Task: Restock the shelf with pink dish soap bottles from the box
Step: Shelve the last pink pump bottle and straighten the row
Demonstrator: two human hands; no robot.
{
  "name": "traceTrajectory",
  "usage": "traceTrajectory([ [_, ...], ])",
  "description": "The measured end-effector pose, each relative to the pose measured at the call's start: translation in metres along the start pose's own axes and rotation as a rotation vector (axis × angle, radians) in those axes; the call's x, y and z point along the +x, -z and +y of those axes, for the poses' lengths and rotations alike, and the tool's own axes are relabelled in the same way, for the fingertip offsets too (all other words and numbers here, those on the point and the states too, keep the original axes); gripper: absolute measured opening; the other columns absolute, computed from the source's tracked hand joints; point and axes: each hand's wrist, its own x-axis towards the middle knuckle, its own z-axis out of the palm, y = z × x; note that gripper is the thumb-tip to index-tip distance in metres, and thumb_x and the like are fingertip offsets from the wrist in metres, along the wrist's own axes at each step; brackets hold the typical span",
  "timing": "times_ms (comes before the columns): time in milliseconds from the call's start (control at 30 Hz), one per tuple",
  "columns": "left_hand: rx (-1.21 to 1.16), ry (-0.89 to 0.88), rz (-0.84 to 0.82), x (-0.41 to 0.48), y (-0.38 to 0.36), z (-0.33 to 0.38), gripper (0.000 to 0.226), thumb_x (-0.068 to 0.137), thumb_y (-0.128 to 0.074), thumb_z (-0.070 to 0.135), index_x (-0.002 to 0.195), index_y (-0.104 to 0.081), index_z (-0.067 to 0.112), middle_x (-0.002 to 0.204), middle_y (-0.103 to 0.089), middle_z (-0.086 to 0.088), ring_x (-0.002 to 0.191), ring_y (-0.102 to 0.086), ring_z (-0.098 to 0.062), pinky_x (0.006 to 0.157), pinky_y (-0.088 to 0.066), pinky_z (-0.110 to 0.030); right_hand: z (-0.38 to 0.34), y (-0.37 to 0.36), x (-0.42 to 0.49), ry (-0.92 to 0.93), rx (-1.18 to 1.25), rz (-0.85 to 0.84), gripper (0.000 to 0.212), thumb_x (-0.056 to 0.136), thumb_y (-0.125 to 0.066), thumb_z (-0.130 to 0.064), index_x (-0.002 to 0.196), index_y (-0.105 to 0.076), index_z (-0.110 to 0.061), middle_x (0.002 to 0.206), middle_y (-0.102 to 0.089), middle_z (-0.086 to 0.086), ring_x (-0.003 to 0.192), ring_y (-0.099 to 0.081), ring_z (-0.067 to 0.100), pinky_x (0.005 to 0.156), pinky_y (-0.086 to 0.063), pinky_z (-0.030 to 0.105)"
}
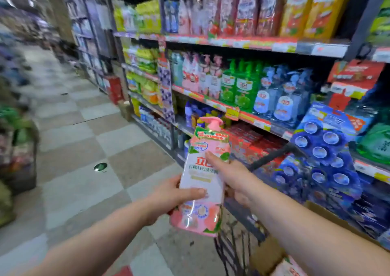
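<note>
Pink dish soap bottle [198, 210] is in both hands, mid-air over the aisle, in front of the shelving and not on it yet. Long axis is near vertical, pump up, top tipped slightly toward the shelves.

Left grip [168, 193] wraps the lower-middle from the left, thumb across the front. Right grip [234, 176] clamps the upper body from the right, one digit laid over the label.

Target is the matching pink bottles [202, 75] on the middle shelf [190, 93], just left of the green bottles [238, 83]. That's up and forward from the bottle.

Right grip is shelf-side, so I'd carry with it and let the left go first. Keep the bottle upright so the pump clears the shelf above. Can't see the depth behind the front row.
</note>
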Motion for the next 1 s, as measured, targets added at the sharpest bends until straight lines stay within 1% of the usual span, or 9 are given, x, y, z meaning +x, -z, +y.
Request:
traceTrajectory([
  [133, 0.021, -0.035, 0.098, -0.009, 0.087, 0.003, 0.028, 0.080, -0.072, 0.029, 0.105, -0.064, 0.024, 0.081, -0.075, 0.009, 0.064, -0.069, -0.006, 0.048, -0.046, -0.013, -0.023, -0.085, 0.029, 0.009, -0.018, -0.057, 0.041, 0.079, -0.070, -0.044, 0.101, -0.069, -0.010, 0.086, -0.076, 0.007, 0.073, -0.072, 0.024, 0.072, -0.058, 0.037],
  [267, -0.007, -0.047, 0.171, -0.008, 0.144, 0.006, 0.031, 0.077, -0.075, 0.032, 0.105, -0.064, 0.024, 0.084, -0.076, 0.005, 0.067, -0.071, -0.011, 0.052, -0.049, -0.017, -0.044, -0.140, 0.057, 0.029, -0.030, -0.100, 0.032, 0.080, -0.069, -0.045, 0.089, -0.068, -0.014, 0.061, -0.072, -0.005, 0.049, -0.068, 0.012, 0.045, -0.051, 0.022],
  [333, -0.023, -0.051, 0.198, -0.003, 0.167, 0.006, 0.035, 0.076, -0.075, 0.033, 0.108, -0.064, 0.024, 0.088, -0.076, 0.003, 0.071, -0.072, -0.014, 0.056, -0.053, -0.020, -0.052, -0.161, 0.072, 0.045, -0.037, -0.115, 0.029, 0.081, -0.069, -0.044, 0.083, -0.067, -0.015, 0.056, -0.071, -0.007, 0.045, -0.066, 0.009, 0.037, -0.047, 0.019],
  [400, -0.040, -0.054, 0.213, 0.004, 0.189, 0.005, 0.037, 0.076, -0.075, 0.034, 0.109, -0.063, 0.024, 0.089, -0.076, 0.003, 0.072, -0.072, -0.015, 0.057, -0.054, -0.021, -0.059, -0.182, 0.091, 0.048, -0.049, -0.128, 0.028, 0.081, -0.069, -0.043, 0.082, -0.067, -0.015, 0.055, -0.070, -0.007, 0.044, -0.066, 0.009, 0.035, -0.046, 0.018],
  [533, -0.073, -0.051, 0.260, 0.026, 0.237, 0.004, 0.038, 0.076, -0.075, 0.035, 0.110, -0.063, 0.024, 0.089, -0.076, 0.002, 0.075, -0.073, -0.016, 0.055, -0.053, -0.021, -0.073, -0.221, 0.136, 0.038, -0.092, -0.176, 0.037, 0.079, -0.071, -0.045, 0.098, -0.068, -0.014, 0.061, -0.073, -0.005, 0.048, -0.068, 0.011, 0.038, -0.048, 0.019],
  [633, -0.087, -0.053, 0.294, 0.050, 0.279, 0.005, 0.038, 0.076, -0.075, 0.033, 0.110, -0.063, 0.022, 0.086, -0.076, 0.003, 0.069, -0.072, -0.012, 0.048, -0.049, -0.016, -0.085, -0.252, 0.180, 0.041, -0.118, -0.218, 0.040, 0.078, -0.071, -0.047, 0.100, -0.069, -0.014, 0.067, -0.074, -0.003, 0.052, -0.070, 0.013, 0.044, -0.049, 0.020],
  [767, -0.096, -0.074, 0.310, 0.097, 0.338, 0.015, 0.035, 0.077, -0.075, 0.029, 0.109, -0.062, 0.022, 0.080, -0.076, 0.006, 0.065, -0.071, -0.009, 0.045, -0.046, -0.014, -0.109, -0.289, 0.248, 0.056, -0.126, -0.275, 0.040, 0.078, -0.072, -0.045, 0.103, -0.069, -0.013, 0.084, -0.077, 0.005, 0.070, -0.073, 0.020, 0.061, -0.055, 0.031],
  [933, -0.110, -0.106, 0.313, 0.167, 0.401, 0.048, 0.036, 0.078, -0.074, 0.028, 0.111, -0.061, 0.021, 0.086, -0.076, 0.003, 0.068, -0.072, -0.012, 0.047, -0.047, -0.014, -0.158, -0.315, 0.333, 0.091, -0.141, -0.332, 0.038, 0.077, -0.075, -0.036, 0.105, -0.068, -0.011, 0.088, -0.077, 0.007, 0.075, -0.074, 0.023, 0.070, -0.059, 0.038],
  [1000, -0.118, -0.131, 0.330, 0.195, 0.424, 0.059, 0.036, 0.077, -0.075, 0.027, 0.110, -0.062, 0.020, 0.088, -0.076, 0.001, 0.072, -0.073, -0.015, 0.051, -0.050, -0.017, -0.175, -0.324, 0.364, 0.137, -0.143, -0.343, 0.040, 0.075, -0.077, -0.029, 0.109, -0.068, -0.010, 0.095, -0.076, 0.009, 0.086, -0.073, 0.027, 0.083, -0.057, 0.046],
])
